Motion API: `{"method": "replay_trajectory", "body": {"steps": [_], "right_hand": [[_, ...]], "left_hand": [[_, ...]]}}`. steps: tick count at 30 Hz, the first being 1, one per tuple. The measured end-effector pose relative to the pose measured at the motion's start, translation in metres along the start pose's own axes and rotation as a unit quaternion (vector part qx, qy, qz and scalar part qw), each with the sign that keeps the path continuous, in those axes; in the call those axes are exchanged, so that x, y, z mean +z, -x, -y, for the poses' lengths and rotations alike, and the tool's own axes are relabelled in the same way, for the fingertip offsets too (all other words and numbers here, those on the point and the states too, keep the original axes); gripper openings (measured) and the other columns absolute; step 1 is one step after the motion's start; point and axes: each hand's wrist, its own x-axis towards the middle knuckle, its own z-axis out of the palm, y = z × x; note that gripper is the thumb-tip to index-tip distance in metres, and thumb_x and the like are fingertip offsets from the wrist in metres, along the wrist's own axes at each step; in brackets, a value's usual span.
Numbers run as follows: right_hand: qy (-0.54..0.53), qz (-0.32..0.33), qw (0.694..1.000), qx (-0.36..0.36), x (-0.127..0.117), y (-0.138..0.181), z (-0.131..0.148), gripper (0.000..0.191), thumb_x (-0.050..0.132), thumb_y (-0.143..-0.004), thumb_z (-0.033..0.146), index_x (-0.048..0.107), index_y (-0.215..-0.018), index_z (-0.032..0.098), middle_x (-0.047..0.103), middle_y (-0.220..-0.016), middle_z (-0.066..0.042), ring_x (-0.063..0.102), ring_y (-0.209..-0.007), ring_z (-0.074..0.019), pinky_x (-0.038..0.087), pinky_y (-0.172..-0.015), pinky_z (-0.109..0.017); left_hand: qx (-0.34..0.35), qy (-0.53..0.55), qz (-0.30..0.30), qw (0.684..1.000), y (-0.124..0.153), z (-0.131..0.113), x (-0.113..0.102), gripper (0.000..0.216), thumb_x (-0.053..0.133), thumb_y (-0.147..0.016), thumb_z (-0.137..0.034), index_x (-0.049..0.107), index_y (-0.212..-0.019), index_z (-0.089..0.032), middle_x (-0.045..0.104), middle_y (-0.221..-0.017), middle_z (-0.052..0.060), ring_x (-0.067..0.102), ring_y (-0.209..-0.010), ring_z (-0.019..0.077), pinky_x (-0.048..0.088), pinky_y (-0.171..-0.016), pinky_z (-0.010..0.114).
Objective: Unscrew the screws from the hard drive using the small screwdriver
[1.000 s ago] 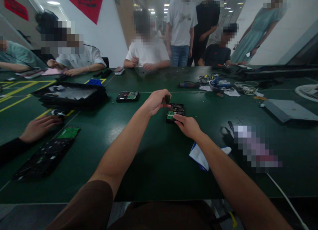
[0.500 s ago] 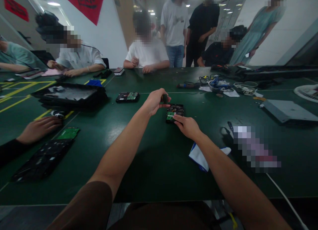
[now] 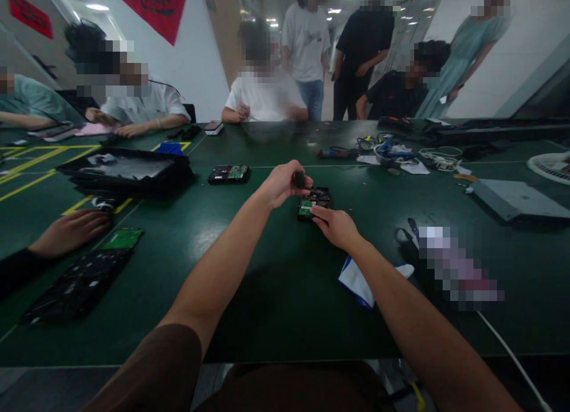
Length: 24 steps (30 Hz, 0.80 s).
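In the head view, a black hard drive [image 3: 321,196] with a green circuit board lies flat on the table ahead of me. My right hand [image 3: 337,227] grips its near right side, the fingertips resting on the board. Over the drive's far left corner, my left hand [image 3: 287,185] is closed round a screwdriver [image 3: 300,179]. Only its dark handle shows; the tip is hidden or too small to make out. Beneath my right forearm lies a white and blue cloth [image 3: 358,281].
Another hard drive [image 3: 228,174] sits to the left, with a black tray [image 3: 124,165] beyond it. Several drives [image 3: 80,284] lie near a co-worker's hand [image 3: 71,234]. Cables [image 3: 394,151] and a grey metal case [image 3: 519,198] are on the right. People sit and stand across the table.
My left hand has shifted slightly right with the screwdriver, and its handle now shows more between the fingers. My right hand and the hard drive have stayed put.
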Motion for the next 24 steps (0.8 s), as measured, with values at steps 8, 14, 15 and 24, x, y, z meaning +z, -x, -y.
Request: {"method": "replay_trajectory", "body": {"steps": [8, 14, 15, 24], "right_hand": [[-0.003, -0.002, 1.0, -0.006, -0.0005, -0.0004, -0.0006, 0.038, 0.057, -0.104, 0.032, 0.067, -0.141, 0.032, 0.063, -0.148, 0.002, 0.067, -0.128, -0.0265, 0.055, -0.111, -0.048], [-0.008, -0.004, 1.0, -0.007, 0.0007, 0.0, -0.0016, 0.038, 0.057, -0.104, 0.034, 0.066, -0.141, 0.035, 0.062, -0.149, 0.003, 0.068, -0.127, -0.0276, 0.056, -0.11, -0.051], [-0.009, -0.003, 1.0, -0.007, 0.0006, 0.0001, -0.0017, 0.038, 0.057, -0.104, 0.034, 0.066, -0.141, 0.036, 0.062, -0.149, 0.003, 0.067, -0.128, -0.0278, 0.056, -0.11, -0.052], [-0.009, -0.002, 1.0, -0.003, 0.0001, 0.0001, -0.0016, 0.037, 0.058, -0.103, 0.033, 0.068, -0.139, 0.036, 0.063, -0.148, 0.004, 0.067, -0.128, -0.0266, 0.055, -0.111, -0.049]], "left_hand": [[0.033, -0.087, -0.016, 0.995, -0.0035, 0.0003, -0.0044, 0.025, 0.061, -0.083, -0.034, 0.073, -0.083, -0.013, 0.063, -0.081, 0.008, 0.059, -0.073, 0.0161, 0.049, -0.054, 0.024], [-0.001, -0.033, -0.003, 0.999, -0.0016, 0.0, -0.0035, 0.018, 0.06, -0.084, -0.033, 0.064, -0.088, -0.016, 0.07, -0.081, 0.01, 0.067, -0.072, 0.0189, 0.054, -0.063, 0.03], [-0.001, -0.032, -0.005, 0.999, -0.0018, 0.0, -0.0036, 0.017, 0.06, -0.084, -0.033, 0.063, -0.088, -0.016, 0.071, -0.08, 0.01, 0.067, -0.072, 0.019, 0.054, -0.063, 0.03], [0.088, -0.22, -0.066, 0.969, -0.0014, -0.0044, -0.0059, 0.022, 0.063, -0.084, -0.035, 0.076, -0.079, -0.018, 0.072, -0.084, 0.008, 0.057, -0.063, 0.0137, 0.035, -0.047, 0.024]]}}
